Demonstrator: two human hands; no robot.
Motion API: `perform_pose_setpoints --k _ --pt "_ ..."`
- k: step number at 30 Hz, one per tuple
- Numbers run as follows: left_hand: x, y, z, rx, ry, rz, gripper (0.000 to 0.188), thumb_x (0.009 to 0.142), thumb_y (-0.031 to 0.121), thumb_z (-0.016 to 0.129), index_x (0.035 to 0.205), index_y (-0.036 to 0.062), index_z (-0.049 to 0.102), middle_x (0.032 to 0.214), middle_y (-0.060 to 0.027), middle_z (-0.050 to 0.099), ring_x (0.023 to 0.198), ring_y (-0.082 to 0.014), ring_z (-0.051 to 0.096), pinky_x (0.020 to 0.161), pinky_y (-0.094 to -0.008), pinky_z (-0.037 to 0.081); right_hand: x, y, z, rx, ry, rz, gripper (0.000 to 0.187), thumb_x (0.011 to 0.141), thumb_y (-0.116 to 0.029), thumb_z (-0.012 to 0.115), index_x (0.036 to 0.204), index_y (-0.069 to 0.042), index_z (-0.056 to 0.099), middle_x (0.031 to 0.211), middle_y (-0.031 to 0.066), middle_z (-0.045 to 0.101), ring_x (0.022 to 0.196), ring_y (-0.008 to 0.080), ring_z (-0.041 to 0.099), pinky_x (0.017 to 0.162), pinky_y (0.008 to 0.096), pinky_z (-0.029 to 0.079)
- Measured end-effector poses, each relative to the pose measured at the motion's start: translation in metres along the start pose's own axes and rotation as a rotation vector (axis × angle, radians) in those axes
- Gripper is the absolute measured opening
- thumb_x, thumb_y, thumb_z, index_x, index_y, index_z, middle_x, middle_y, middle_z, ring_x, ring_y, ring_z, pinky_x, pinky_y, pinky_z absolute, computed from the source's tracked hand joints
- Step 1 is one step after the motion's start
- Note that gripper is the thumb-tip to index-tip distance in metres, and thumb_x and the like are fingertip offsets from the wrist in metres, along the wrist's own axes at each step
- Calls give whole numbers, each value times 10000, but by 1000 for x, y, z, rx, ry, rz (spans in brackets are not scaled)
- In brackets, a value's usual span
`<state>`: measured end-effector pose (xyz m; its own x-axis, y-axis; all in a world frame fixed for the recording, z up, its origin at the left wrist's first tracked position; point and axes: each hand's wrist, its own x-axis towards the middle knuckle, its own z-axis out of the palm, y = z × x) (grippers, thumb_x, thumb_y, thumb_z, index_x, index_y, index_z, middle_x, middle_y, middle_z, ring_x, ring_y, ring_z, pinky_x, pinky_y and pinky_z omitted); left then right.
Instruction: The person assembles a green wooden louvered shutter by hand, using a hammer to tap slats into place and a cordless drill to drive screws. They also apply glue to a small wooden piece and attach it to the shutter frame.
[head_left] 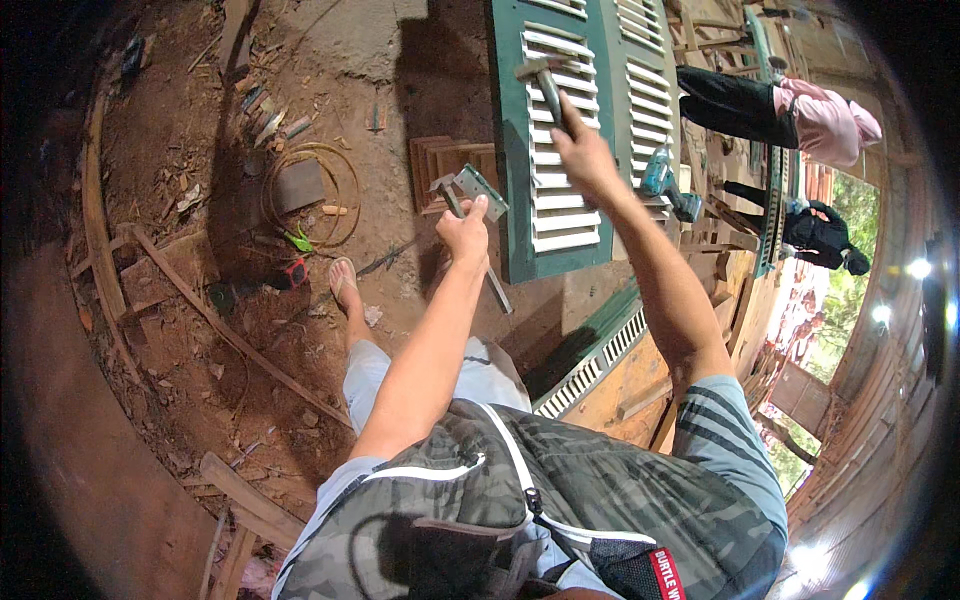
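My right hand (588, 160) is wrapped round the handle of a hammer (549, 90). Its head lies over the white slats near the upper part of a green louvred shutter (548, 267). Left of the shutter's edge, my left hand (464, 238) is closed on a metal hinge (482, 190) with holes in its plate. The same hand also grips a long metal bar tool (498, 291) with a crosspiece at its upper end; its exact kind is unclear. A teal cordless drill (660, 175) rests on the shutter's right side, near my right forearm.
A stack of wooden pieces (430, 160) stands left of the shutter. On the dirt floor lie a coiled hose (350, 210), a red tape measure (294, 271) and scraps. Another louvred piece (600, 360) is near my legs. Two other people (820, 120) are at the right.
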<state>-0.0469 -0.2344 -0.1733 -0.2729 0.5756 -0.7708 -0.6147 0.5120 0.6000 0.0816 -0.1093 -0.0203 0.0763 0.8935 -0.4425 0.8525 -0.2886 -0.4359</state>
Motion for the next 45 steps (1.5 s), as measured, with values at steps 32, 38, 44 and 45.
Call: perform_pose_setpoints --k 32,38,44,45 --pt "-27 -14 -21 136 24 -40 216 831 129 897 835 -15 736 890 -121 752 828 -232 681 820 -402 537 -21 61 18 -130 -169 -275 685 1002 -221 606 1654 -271 405 1154 302 734 1007 399 736 888 452 557" --pt "103 52 -75 338 283 218 369 805 118 891 1077 -41 700 1041 -135 742 945 -254 680 905 -420 531 -65 -14 -29 -15 -129 94 680 1021 -290 684 1648 -227 429 914 135 699 734 192 647 684 371 544" --pt "101 192 -168 482 65 314 231 850 143 894 950 6 738 939 -48 743 832 -157 667 785 -367 528 -171 53 52 320 -74 297 362 1033 -344 701 1134 3 706 708 18 593 652 95 555 584 322 465" --pt "99 200 -185 510 29 360 246 851 158 895 957 2 738 937 -50 742 831 -158 667 780 -368 529 -193 64 71 353 3 195 349 1028 -319 704 1138 13 701 741 25 607 695 104 545 632 326 473"
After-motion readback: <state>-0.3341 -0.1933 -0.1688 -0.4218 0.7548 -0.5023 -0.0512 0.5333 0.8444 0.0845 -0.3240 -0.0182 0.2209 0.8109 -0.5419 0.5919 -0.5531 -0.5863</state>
